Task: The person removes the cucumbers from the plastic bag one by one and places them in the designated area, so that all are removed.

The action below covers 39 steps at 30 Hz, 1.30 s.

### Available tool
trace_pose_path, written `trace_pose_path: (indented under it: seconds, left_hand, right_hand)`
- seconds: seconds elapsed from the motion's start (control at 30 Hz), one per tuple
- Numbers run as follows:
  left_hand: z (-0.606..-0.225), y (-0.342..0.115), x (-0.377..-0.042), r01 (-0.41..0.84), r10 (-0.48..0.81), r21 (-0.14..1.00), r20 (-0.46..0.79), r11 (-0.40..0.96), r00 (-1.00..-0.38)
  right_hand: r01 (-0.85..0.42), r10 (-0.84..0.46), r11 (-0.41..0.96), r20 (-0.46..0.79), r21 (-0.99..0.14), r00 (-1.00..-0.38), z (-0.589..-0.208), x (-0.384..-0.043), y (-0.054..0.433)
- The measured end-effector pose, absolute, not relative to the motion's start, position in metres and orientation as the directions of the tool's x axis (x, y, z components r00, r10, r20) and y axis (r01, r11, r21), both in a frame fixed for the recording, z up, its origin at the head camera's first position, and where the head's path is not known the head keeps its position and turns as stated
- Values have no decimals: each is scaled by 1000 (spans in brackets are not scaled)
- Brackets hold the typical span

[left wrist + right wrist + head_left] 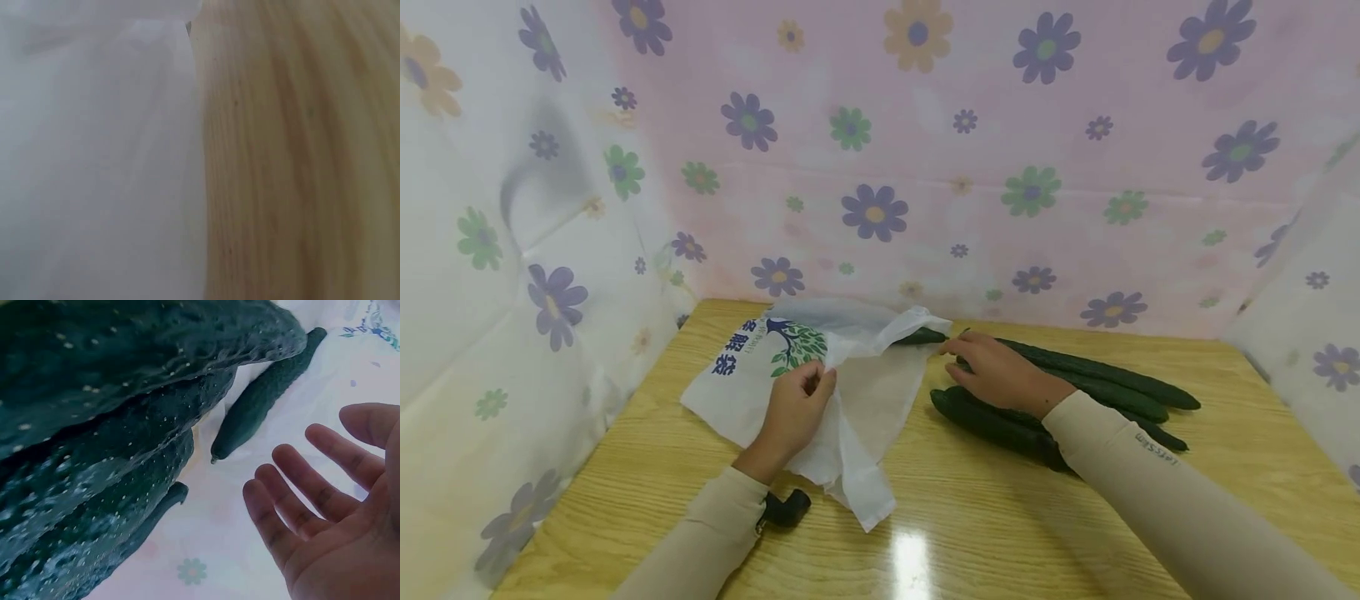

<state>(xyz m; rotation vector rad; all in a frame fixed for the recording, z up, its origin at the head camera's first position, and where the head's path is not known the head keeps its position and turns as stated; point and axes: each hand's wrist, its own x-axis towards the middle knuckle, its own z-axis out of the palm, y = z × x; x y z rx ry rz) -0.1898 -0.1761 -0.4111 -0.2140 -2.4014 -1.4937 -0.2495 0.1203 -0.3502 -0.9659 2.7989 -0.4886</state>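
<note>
A white plastic bag (880,408) with a printed tree and blue characters lies on the table. My left hand (796,410) pinches the edge of its opening between thumb and fingers. One cucumber (922,337) lies partly inside the bag, its end showing at the mouth; the right wrist view shows more of this cucumber (265,403) against the white plastic. Just right of that end is my right hand (1000,371), its fingers spread and loosely bent with nothing in them. Several loose cucumbers (1105,390) lie beneath and beyond this hand. White plastic (100,162) fills the left half of the left wrist view.
A wooden table (970,533) carries everything. Flower-patterned cloth (880,150) stands behind it and along both sides. Close by the left sleeve is a black wrist-camera mount (787,508). The right forearm passes over the near cucumbers and hides their ends.
</note>
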Motion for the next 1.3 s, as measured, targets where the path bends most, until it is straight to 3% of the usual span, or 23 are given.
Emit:
trace_pose_path:
  seconds: [0.27, 0.63, 1.03, 1.3]
  left_hand:
    - [-413, -176, -190, 278, -36, 852, 327, 443, -944]
    - [-413, -174, -190, 272, -46, 863, 320, 425, -946]
    - [-414, -176, -191, 294, -42, 845, 348, 446, -937]
    - [-418, -176, -195, 255, -33, 853, 303, 455, -952]
  right_hand:
    - [-541, -636, 723, -109, -429, -764, -355, -275, 105]
    - [-554, -671, 686, -117, -473, -732, -355, -296, 85]
    - [-554, -650, 725, -138, -410, -748, -353, -319, 81]
    - [-540, -636, 744, -169, -393, -753, -358, -331, 79]
